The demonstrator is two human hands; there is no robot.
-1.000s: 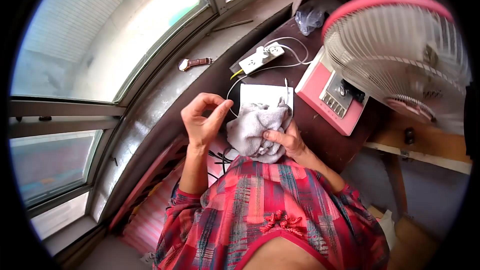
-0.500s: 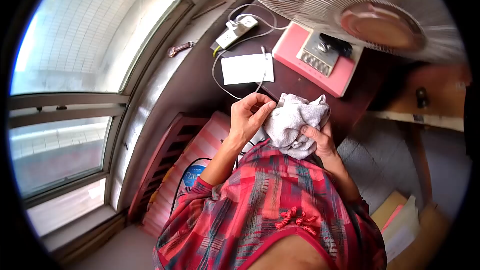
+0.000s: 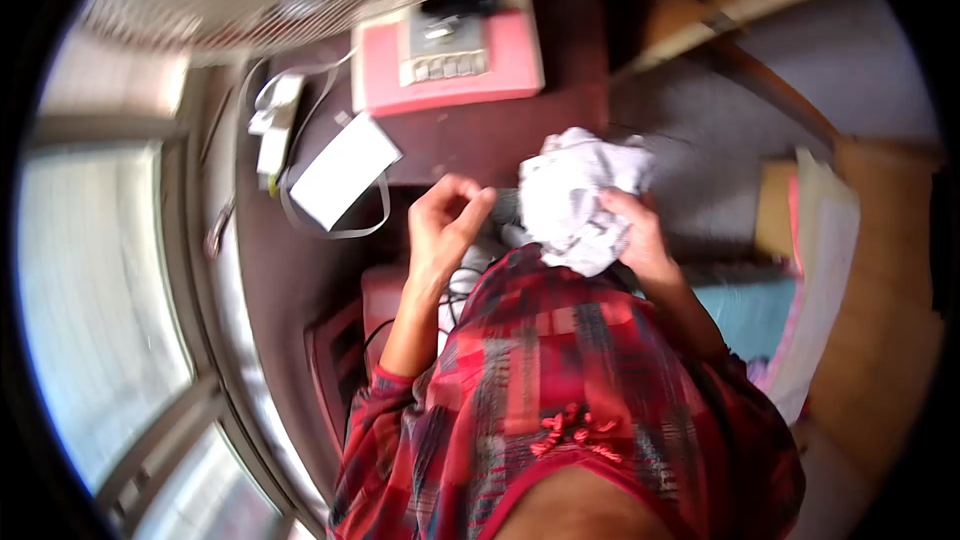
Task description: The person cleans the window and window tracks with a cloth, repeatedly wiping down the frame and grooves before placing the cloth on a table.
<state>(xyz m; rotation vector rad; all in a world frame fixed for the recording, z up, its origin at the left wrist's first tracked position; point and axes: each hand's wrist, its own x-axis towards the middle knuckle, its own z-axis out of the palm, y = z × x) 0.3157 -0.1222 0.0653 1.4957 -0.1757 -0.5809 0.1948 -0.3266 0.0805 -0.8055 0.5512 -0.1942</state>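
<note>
A crumpled light grey cloth is bunched in my right hand, the thumb lying over its front. My left hand is raised just left of the cloth, apart from it, with thumb and forefinger curled together in a pinch; whether anything thin is between them is too blurred to tell. Beyond my left hand, a white rectangular sheet or box lies on the dark table beside a looping white cable.
At the table's back stands a fan with a pink base. A white power strip lies left, near the window sill with a watch. A chair is lower left. Cardboard and a white bag-like item are at right.
The view has swung to the right, so the fan, table and power strip appear farther left. The cloth is still in my right hand and now appears beyond the table's edge, over the floor.
</note>
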